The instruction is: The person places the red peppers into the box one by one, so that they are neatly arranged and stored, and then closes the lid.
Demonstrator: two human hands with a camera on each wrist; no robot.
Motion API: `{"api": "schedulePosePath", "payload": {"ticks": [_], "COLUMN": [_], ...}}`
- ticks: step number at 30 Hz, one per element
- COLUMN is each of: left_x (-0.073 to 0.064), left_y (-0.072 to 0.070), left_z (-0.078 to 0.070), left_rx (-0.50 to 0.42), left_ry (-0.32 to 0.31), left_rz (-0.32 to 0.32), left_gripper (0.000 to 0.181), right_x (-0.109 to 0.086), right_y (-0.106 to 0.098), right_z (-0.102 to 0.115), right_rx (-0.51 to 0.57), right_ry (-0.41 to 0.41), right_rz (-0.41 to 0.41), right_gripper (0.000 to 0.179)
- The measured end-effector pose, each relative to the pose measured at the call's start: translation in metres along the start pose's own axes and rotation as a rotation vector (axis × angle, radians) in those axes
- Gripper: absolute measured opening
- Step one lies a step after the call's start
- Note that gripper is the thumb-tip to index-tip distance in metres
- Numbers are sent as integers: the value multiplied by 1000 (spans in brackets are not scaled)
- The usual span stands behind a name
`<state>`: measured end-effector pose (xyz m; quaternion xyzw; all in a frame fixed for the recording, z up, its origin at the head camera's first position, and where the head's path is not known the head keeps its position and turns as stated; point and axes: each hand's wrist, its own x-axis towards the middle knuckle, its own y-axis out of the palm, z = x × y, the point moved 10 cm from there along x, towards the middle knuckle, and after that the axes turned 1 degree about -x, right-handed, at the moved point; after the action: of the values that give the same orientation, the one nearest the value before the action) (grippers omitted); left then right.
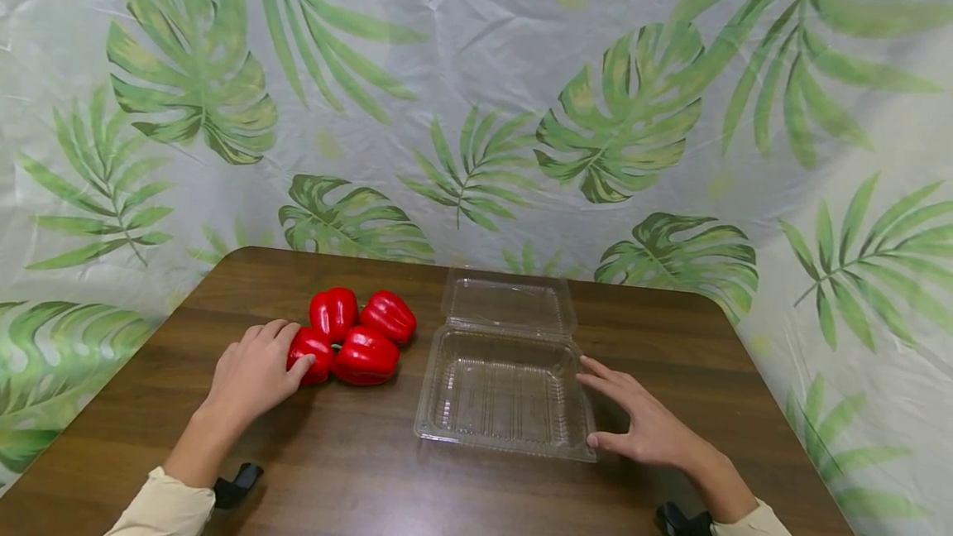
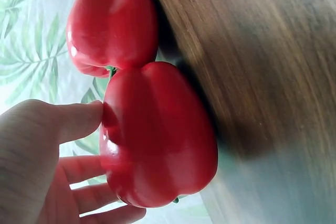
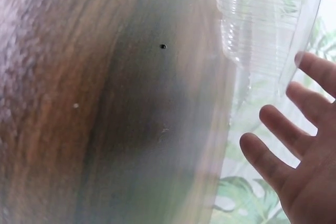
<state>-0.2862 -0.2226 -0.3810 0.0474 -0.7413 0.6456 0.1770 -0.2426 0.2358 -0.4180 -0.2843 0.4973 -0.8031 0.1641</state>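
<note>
Left of the clear container (image 1: 500, 405), fingers of the left hand (image 1: 256, 366) grip one red pepper (image 1: 316, 352); at the container's right edge, the right hand's (image 1: 646, 420) fingers spread, gripping nothing. Tugging could roll the adjoining pepper (image 1: 368, 356), apparently in contact.

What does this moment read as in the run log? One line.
left hand: around leftmost red pepper | right hand: at clear container's right rim | lid: open | three other peppers: on table
</note>
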Motion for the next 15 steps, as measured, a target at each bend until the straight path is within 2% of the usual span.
{"api": "schedulePosePath", "payload": {"ticks": [9, 15], "left_x": [-1, -4], "left_y": [2, 0], "left_z": [2, -1], "left_rx": [-7, -27], "left_ry": [12, 76], "left_rz": [20, 43], "left_gripper": [51, 48], "right_x": [2, 1], "right_y": [0, 1], "right_z": [2, 3], "right_rx": [17, 15], "right_ry": [-4, 9], "right_rz": [5, 15], "right_gripper": [75, 74]}}
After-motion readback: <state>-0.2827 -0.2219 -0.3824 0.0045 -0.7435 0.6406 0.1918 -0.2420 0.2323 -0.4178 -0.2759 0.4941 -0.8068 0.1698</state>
